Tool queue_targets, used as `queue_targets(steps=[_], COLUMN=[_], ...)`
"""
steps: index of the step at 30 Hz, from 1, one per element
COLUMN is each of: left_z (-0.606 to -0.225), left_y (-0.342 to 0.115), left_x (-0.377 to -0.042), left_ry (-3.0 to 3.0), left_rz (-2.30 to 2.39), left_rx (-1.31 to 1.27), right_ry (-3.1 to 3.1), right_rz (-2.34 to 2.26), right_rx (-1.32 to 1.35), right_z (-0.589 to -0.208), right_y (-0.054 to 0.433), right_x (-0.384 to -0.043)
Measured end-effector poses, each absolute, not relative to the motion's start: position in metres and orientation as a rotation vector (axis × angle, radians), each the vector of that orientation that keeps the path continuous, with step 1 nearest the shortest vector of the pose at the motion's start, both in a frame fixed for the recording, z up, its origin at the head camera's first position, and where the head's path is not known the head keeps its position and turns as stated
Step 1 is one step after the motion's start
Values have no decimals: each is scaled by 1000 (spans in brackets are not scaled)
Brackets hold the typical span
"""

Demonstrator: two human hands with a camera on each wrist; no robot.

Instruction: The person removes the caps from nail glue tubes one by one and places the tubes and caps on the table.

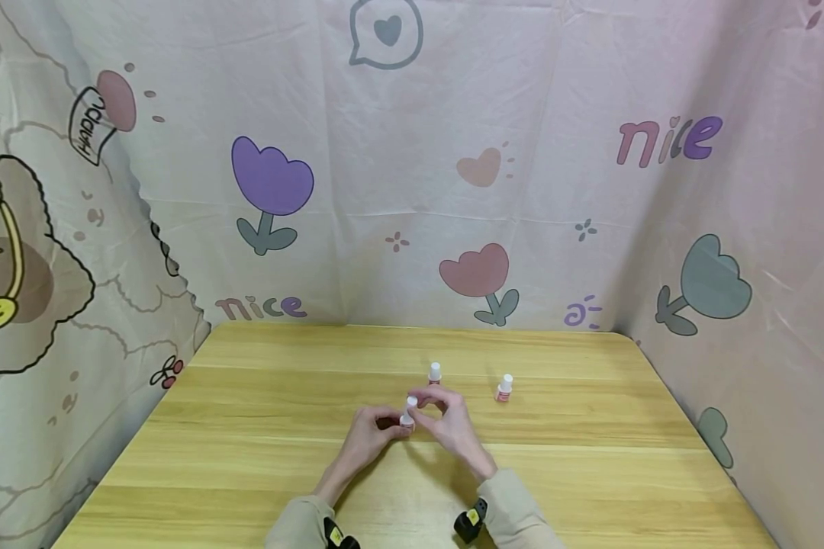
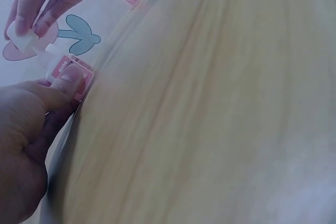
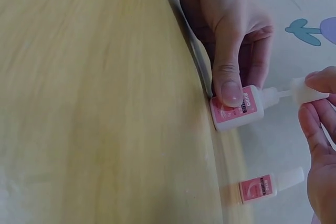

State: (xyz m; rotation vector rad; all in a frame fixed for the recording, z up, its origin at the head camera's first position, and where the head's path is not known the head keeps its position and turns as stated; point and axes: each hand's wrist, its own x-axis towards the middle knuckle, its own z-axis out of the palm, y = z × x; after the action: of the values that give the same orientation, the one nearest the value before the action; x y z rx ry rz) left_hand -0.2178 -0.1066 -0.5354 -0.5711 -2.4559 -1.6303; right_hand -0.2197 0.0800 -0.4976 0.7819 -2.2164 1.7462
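Note:
On the tabletop my left hand grips a small white glue-type bottle with a pink label, its thumb pressed on the label. The bottle stands upright. My right hand pinches the white cap between thumb and fingers, just above the bottle's neck. Both wrist views show the cap apart from the neck, with a thin pale stem running between them.
Two similar capped bottles stand on the wooden table: one bottle just behind my right hand, another bottle farther right. A patterned cloth hangs behind the table's back edge.

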Motion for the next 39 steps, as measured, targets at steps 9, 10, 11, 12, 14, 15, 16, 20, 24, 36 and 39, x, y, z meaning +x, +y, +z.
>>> queue_targets(steps=[9,10,11,12,14,15,16,20,24,36,39], left_z=[-536,-536,-536,-536,-536,-536,-536,-534,-531,-532,-534], left_y=[-109,-109,-109,-109,-109,-109,-109,-108,-106,-105,-106], left_x=[-218,-218,-218,-219,-219,-219,-219,-217,-215,-214,-215], left_ry=[-2452,-2456,-2454,-2453,-2450,-2444,-2439,-2429,-2437,-2438,-2414], left_rz=[-1627,-1629,-1625,-1629,-1642,-1652,-1659,-1684,-1665,-1636,-1681], left_rx=[-559,-553,-557,-555,-553,-557,-561,-565,-542,-508,-528], right_ry=[-2099,-2087,-2076,-2069,-2055,-2049,-2044,-2028,-2013,-1955,-1953], right_rz=[1926,1943,1957,1968,1993,2005,2013,2051,2087,2187,2211], right_rx=[751,745,741,734,716,707,698,665,646,589,522], right_z=[-497,-497,-497,-497,-497,-497,-496,-496,-495,-496,-497], right_y=[79,79,79,79,80,80,80,81,83,87,87], right_x=[-220,-220,-221,-221,-221,-221,-221,-221,-221,-221,-221])
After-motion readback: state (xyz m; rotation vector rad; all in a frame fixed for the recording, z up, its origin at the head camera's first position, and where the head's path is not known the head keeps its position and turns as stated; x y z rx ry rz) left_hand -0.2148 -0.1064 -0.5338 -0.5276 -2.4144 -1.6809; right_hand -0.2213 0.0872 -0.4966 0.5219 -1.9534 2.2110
